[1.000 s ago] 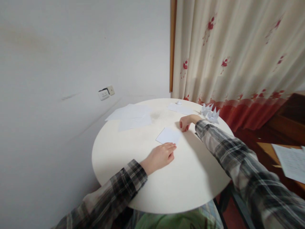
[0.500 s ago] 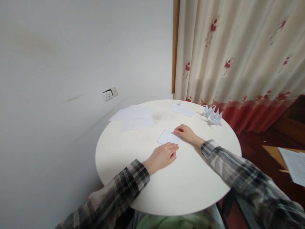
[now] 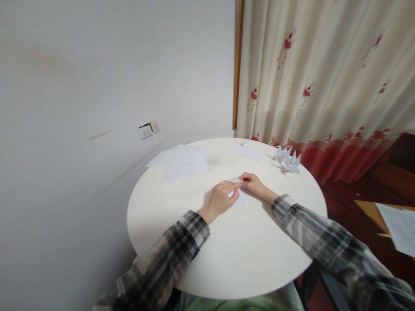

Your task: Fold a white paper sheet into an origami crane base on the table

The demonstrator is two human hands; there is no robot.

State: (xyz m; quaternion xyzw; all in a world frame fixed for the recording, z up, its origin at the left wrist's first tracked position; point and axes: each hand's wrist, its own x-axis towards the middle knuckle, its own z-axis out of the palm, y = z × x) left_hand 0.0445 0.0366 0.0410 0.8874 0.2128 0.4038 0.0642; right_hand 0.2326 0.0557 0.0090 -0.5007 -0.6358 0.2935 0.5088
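The small white piece of paper lies on the round white bench, between the two hands and partly hidden by their fingers; one bit of it shows beyond the fingertips and another on the near side.

At the left, large white paper sheets overlap near the far left edge of the bench. Next comes the left hand, its fingers stretched over the small piece and touching it, the thumb bent in below them; whether it grips the paper cannot be told. The small piece lies under and just beside its fingertips. The right hand has its thumb and forefinger drawn together, pinching the paper's right side, near the left fingertips. The paper reaches out leftward and toward the near side from that pinch.

Beyond the hands, a flat white rectangular sheet lies near the far edge, with a small folded white paper shape at its far side. Farther right, pointed white folded paper figures stand clustered, well apart from the right hand.
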